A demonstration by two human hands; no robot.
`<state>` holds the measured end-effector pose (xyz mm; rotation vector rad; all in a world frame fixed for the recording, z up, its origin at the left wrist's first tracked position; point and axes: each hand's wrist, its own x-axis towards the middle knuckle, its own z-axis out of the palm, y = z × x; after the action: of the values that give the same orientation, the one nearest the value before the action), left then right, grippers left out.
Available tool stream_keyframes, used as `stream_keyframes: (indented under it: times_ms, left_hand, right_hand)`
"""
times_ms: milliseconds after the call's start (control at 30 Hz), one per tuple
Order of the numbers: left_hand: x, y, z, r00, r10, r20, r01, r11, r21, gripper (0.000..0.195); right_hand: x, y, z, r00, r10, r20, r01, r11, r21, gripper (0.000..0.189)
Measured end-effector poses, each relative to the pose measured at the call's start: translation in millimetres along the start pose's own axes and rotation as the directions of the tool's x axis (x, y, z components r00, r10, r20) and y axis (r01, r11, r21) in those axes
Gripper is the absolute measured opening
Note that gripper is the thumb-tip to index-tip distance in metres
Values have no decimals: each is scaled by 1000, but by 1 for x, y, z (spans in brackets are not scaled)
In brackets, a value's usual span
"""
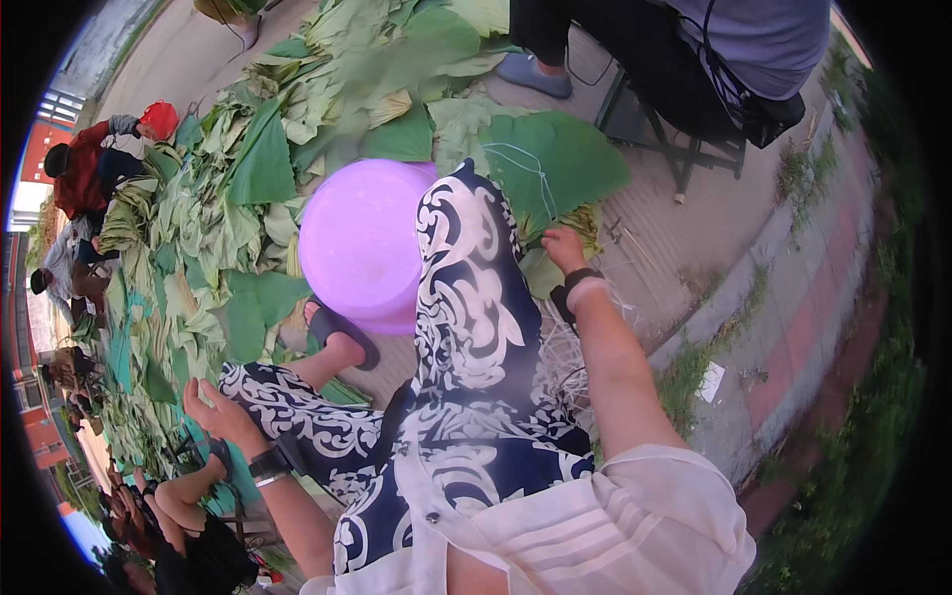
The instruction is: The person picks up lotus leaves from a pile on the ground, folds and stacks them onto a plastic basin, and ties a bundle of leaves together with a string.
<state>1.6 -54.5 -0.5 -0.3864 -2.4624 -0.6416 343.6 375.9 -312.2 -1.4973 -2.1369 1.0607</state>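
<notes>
My right hand (567,248), with a dark band at its wrist, is beside a large green leaf (565,163) to the right of my patterned knee. Its fingers are curled near the leaf's lower edge; whether they grip anything is unclear. A pale string (532,167) lies looped over that leaf, and folded yellowish leaves (582,227) show just beyond the hand. My left hand (216,413) is by my other knee, fingers apart, holding nothing. Between my legs and the leaf pile is a purple plastic basin (361,238), its round face towards me.
Large green leaves (193,216) cover the ground ahead and to the left. A seated person (632,59) on a folding stool (662,141) is at upper right. Several other people sit along the left. White strips (569,349) lie by my right thigh, near a concrete kerb (714,297).
</notes>
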Motion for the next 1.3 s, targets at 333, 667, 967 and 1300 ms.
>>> stream_keyframes:
  times_ms: [333,667,967,1300]
  left_hand:
    - [1,-2,1,999,26,35,-26,1000,7,32]
    - [-1,0,6,1000,-19,5,19,994,-110,31]
    - [-5,-4,3,991,-121,-50,110,978,-180,25]
    - [-9,23,-2,1000,5,-31,-15,944,-330,21]
  right_hand:
    - [5,-22,-29,963,216,161,-264,872,413,32]
    - [28,-127,-143,981,147,124,-188,584,790,20]
    - [51,-254,-195,975,-182,125,5,582,813,22]
    - [23,-389,-197,814,-507,284,176,681,711,23]
